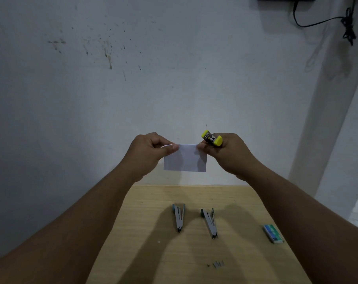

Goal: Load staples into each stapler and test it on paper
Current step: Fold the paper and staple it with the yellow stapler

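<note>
Folded paper (185, 158) held in air above tabletop's (145, 222) far edge, left top corner pinched by left hand (147, 152), right corner by right hand (228, 152). Yellow stapler (212, 138) gripped in right hand. Two grey staplers (179, 217) laid mid-tabletop; staple box (273, 233) near right edge.

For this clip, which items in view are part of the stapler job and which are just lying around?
Job: yellow stapler in right hand; folded paper pinched by left hand; two grey staplers; staple box; loose staples.
Lying about: black cable on wall.
</note>
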